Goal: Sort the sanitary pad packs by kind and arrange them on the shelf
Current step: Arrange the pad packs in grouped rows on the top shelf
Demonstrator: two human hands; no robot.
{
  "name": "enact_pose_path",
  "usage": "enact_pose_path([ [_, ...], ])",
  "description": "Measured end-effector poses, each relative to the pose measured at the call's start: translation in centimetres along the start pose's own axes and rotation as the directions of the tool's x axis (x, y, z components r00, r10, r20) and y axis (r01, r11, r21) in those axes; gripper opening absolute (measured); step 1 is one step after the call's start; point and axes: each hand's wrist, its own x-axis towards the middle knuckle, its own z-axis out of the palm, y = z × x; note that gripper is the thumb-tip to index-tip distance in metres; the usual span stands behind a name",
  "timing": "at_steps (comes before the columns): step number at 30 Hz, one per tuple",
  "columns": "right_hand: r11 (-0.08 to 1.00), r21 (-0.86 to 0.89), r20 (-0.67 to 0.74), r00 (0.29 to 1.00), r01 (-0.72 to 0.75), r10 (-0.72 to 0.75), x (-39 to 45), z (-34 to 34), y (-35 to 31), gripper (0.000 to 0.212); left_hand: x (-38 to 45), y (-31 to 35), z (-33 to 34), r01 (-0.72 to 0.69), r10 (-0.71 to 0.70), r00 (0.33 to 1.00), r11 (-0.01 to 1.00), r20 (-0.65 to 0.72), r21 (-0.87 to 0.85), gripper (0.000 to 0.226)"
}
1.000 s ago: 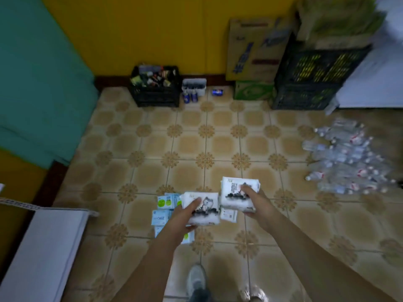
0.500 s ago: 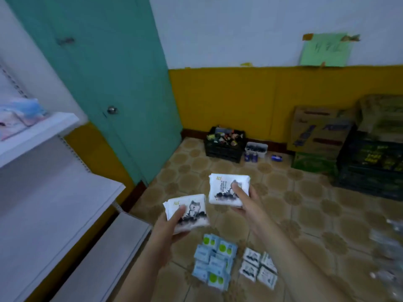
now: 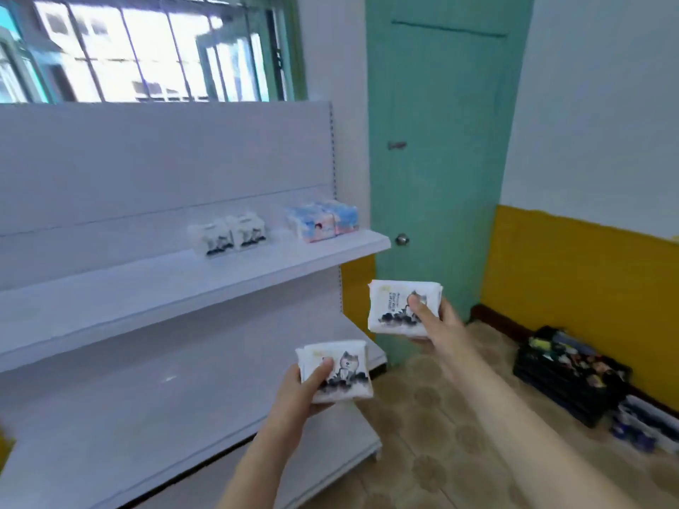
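Two white cat-print packs are held at centre frame. The left hand (image 3: 297,393) grips the lower pack (image 3: 336,371), thumb on its front and fingers curled behind. The right hand (image 3: 435,321) pinches the upper pack (image 3: 402,306) the same way. Their matching white packs (image 3: 227,235) stand on the upper shelf (image 3: 147,284), up and left of both hands, the left hand likely nearer. Blue-pink packs (image 3: 323,220) sit beside them at the shelf's right end. Nothing blocks the way.
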Motion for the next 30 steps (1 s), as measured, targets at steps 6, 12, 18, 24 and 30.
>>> enact_pose_path([
  [6, 0.995, -0.060, 0.199, 0.978, 0.082, -0.069, 6.8, 17.5, 0.2, 0.069, 4.0, 6.5, -15.7, -0.134, 0.131, 0.974, 0.991, -0.183, -0.008, 0.029],
  [12, 0.991, -0.079, 0.285, 0.955, 0.109, -0.083, 12.0, 27.9, 1.1, 0.071, 9.2, 10.6, -25.7, -0.201, 0.205, 0.931, 0.979, -0.304, 0.042, 0.047],
  [18, 0.964, -0.201, 0.257, 0.959, 0.172, -0.117, 18.1, 32.3, 2.3, 0.082, 15.3, 13.2, -28.0, -0.257, 0.298, 0.895, 0.953, -0.331, 0.162, 0.054],
  [24, 0.922, -0.334, 0.295, 0.951, 0.198, -0.098, 28.3, 35.7, 5.3, 0.073, 26.0, 14.5, -28.4, -0.275, 0.382, 0.853, 0.907, -0.354, 0.318, 0.057],
  [30, 0.851, -0.424, 0.482, 0.873, 0.310, -0.077, 36.7, 37.2, 7.4, 0.043, 34.8, 14.3, -32.0, -0.166, 0.379, 0.869, 0.828, -0.317, 0.535, 0.058],
])
